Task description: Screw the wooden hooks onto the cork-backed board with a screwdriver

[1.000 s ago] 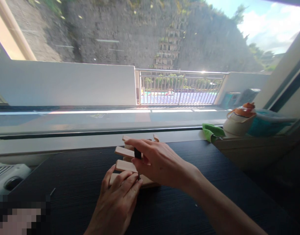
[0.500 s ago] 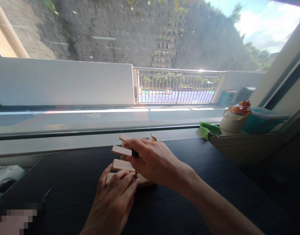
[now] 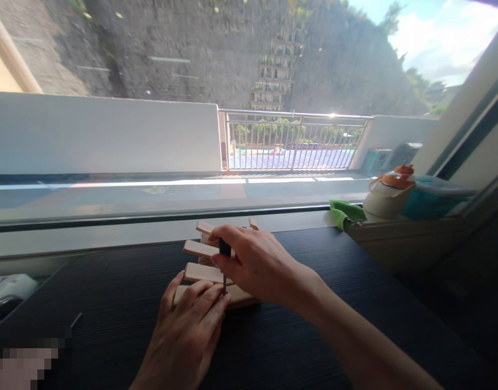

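A small slatted wooden piece [image 3: 204, 272] of pale bars lies on the dark table. My right hand [image 3: 262, 261] is closed round the black handle of a screwdriver [image 3: 224, 247], held upright over the piece. Its thin shaft points down to the front bar, where my left hand's fingertips hide the tip. My left hand [image 3: 191, 322] grips the front left of the piece, fingers lying across the front bar and pressed close beside the shaft. The right side of the piece is mostly hidden behind my right hand.
A thin metal rod [image 3: 76, 319] lies on the black table [image 3: 122, 281] at the left. On the sill at the right are a green cloth [image 3: 346, 213], a cream jug with an orange top [image 3: 389, 195] and a teal container [image 3: 433, 197]. A white appliance [image 3: 11, 298] stands far left.
Both hands keep their hold at the same spot on the wooden piece, with the screwdriver still upright. The whole view has shifted very slightly.
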The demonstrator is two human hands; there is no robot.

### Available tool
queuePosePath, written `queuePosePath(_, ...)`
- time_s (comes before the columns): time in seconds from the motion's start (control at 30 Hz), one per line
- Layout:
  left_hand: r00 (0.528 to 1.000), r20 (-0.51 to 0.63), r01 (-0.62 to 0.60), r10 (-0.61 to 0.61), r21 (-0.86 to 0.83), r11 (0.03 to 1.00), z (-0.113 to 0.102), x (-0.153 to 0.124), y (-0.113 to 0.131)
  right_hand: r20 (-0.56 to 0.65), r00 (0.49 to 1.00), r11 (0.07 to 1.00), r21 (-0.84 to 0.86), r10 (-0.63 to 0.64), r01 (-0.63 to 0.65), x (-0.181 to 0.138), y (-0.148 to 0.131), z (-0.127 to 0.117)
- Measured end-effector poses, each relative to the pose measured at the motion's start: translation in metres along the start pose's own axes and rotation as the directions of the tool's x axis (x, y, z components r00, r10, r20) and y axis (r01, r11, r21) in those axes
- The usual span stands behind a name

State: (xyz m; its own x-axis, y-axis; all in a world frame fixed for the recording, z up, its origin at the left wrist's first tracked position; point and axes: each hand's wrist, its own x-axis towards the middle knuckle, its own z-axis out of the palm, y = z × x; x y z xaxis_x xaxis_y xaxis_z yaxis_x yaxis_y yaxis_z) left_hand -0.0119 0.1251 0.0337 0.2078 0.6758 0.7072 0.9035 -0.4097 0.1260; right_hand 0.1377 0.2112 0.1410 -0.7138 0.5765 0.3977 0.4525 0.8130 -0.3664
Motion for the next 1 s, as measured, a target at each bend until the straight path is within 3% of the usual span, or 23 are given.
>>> queuePosePath(0.3, 1.000, -0.005, -0.019, 0.019, -0.005, 1.000, 0.000, 0.001, 0.000, 0.057, 0.989, 0.990, 0.042, -0.136, 0.133, -0.008, -0.006, -0.013)
queuePosePath(0.67, 1.000, -0.018, -0.009, 0.009, -0.023, 1.000, -0.001, 0.001, 0.001, -0.009, 1.000, 1.000, -0.022, -0.018, 0.018, -0.001, -0.004, 0.001)
queuePosePath(1.0, 1.000, -0.015, -0.003, 0.003, -0.028, 1.000, -0.001, 0.002, 0.001, 0.040, 0.990, 0.989, -0.042, -0.138, 0.139, -0.007, -0.007, -0.008)
